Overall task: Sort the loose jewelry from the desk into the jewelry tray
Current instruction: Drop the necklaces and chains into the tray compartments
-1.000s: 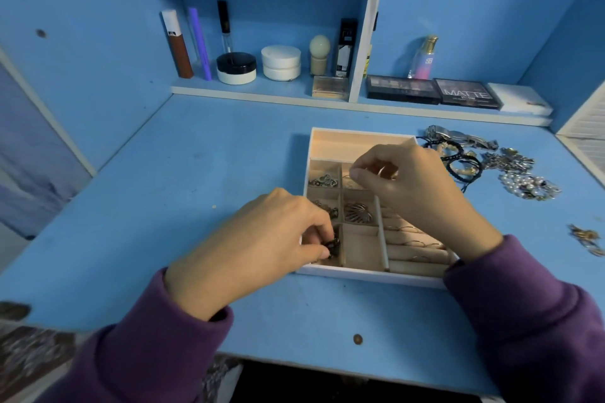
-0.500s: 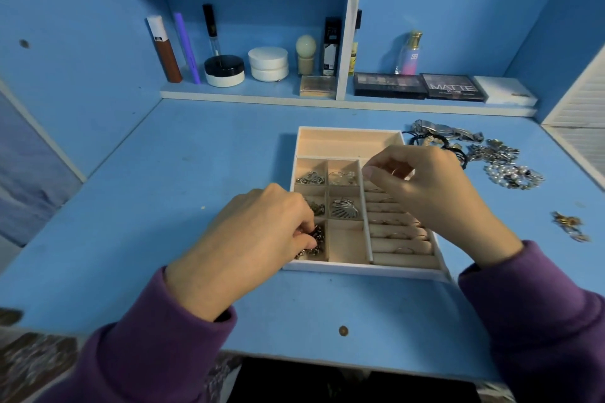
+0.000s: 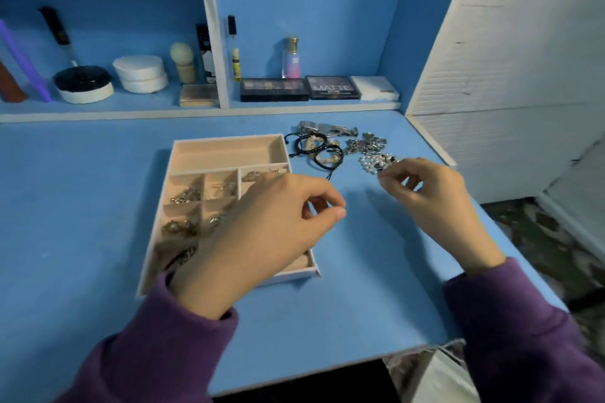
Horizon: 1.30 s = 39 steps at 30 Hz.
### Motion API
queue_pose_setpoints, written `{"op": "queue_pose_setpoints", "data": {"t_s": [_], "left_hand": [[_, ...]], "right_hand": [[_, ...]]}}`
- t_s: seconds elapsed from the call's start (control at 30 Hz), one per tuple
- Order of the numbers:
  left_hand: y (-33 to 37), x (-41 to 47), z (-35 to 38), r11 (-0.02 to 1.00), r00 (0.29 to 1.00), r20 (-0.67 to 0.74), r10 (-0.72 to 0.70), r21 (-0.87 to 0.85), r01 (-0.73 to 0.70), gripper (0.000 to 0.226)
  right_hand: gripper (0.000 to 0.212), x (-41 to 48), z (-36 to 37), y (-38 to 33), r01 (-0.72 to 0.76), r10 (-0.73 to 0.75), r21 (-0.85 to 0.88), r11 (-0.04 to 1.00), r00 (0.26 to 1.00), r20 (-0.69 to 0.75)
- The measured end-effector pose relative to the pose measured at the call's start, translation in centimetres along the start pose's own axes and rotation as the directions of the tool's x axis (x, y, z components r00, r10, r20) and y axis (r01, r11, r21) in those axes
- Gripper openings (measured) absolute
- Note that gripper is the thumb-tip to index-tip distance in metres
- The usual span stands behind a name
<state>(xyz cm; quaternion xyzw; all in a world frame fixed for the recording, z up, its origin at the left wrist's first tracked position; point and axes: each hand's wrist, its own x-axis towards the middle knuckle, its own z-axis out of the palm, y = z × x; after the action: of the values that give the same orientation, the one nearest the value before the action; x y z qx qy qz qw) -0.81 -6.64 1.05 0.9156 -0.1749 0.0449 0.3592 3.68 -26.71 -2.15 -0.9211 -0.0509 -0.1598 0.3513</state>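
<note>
Loose jewelry [image 3: 322, 150] lay heaped on tabletop [image 3: 82, 193] just beyond right hand [image 3: 432, 203]; its fingertips pinched pearl piece [image 3: 371, 163], probably to lift it. Left hand [image 3: 271, 229] hovered over jewelry tray [image 3: 226, 154], thumb and forefinger closed; whether holding anything, cannot tell.

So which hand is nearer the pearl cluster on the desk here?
Right. The right hand has its fingertips at the near edge of the pearl cluster, though actual contact is unclear. The left hand hangs over the right side of the jewelry tray, well left of the cluster.
</note>
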Motion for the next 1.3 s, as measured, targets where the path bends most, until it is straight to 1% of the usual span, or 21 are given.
{"op": "queue_pose_setpoints", "data": {"t_s": [0.1,0.17,0.27,0.33,0.4,0.57,0.67,0.73,0.8,0.9,0.97,1.13,1.3], "left_hand": [[1.3,1.6,2.3,0.999,0.997,0.076,0.034,0.000,-0.034,0.010],[1.9,2.6,3.3,0.998,0.994,0.096,0.055,-0.014,-0.054,0.010],[2.5,3.8,4.3,0.998,0.993,0.103,0.063,-0.022,-0.061,0.010],[2.7,4.4,4.7,0.998,0.993,0.096,0.064,-0.025,-0.061,0.010],[2.8,4.7,5.1,0.998,0.994,0.095,0.063,-0.020,-0.061,0.010],[2.5,5.0,5.7,0.999,0.993,0.108,0.053,-0.005,-0.053,0.012],[2.4,5.2,5.7,0.999,0.994,0.103,0.038,-0.001,-0.038,0.011],[2.3,5.4,5.8,1.000,0.994,0.102,0.031,0.002,-0.031,0.011],[2.1,5.7,5.8,1.000,0.995,0.099,0.023,0.007,-0.024,0.010],[1.9,6.1,5.9,0.999,0.996,0.089,0.018,0.030,-0.021,0.010],[1.8,6.4,6.0,0.999,0.996,0.093,0.013,0.047,-0.018,0.010],[1.4,7.7,6.6,0.991,0.993,0.112,0.025,0.131,-0.040,0.012],[0.5,9.7,7.0,0.983,0.999,0.044,0.002,0.184,-0.010,0.016]], "right_hand": [[0.016,0.0,-1.7,2.3,-0.065,0.061,-0.099,0.993,0.997,-0.047],[0.024,0.0,-2.3,3.7,-0.102,0.094,-0.156,0.983,0.994,-0.054],[0.034,-0.1,-2.6,5.1,-0.118,0.120,-0.190,0.975,0.993,-0.002],[0.036,-0.1,-2.6,5.4,-0.115,0.123,-0.185,0.976,0.992,0.033],[0.032,0.0,-2.6,5.7,-0.106,0.118,-0.190,0.976,0.992,0.054],[0.007,0.3,-2.5,5.5,-0.073,0.091,-0.192,0.979,0.992,0.088],[0.003,0.2,-2.1,5.2,-0.064,0.081,-0.177,0.982,0.993,0.091],[0.005,0.0,-1.8,5.0,-0.074,0.078,-0.067,0.995,0.995,0.054],[0.006,-0.3,-1.7,4.7,-0.113,0.114,0.109,0.988,0.993,-0.004],[0.007,-0.2,-1.5,4.4,-0.138,0.161,0.325,0.935,0.986,-0.043],[0.007,-0.2,-1.5,4.2,-0.130,0.170,0.437,0.890,0.984,-0.053],[0.005,-0.3,-1.5,3.8,-0.038,0.148,0.591,0.806,0.979,-0.139],[0.004,-0.6,-1.3,3.5,0.055,0.098,0.648,0.759,0.975,-0.198]]}}
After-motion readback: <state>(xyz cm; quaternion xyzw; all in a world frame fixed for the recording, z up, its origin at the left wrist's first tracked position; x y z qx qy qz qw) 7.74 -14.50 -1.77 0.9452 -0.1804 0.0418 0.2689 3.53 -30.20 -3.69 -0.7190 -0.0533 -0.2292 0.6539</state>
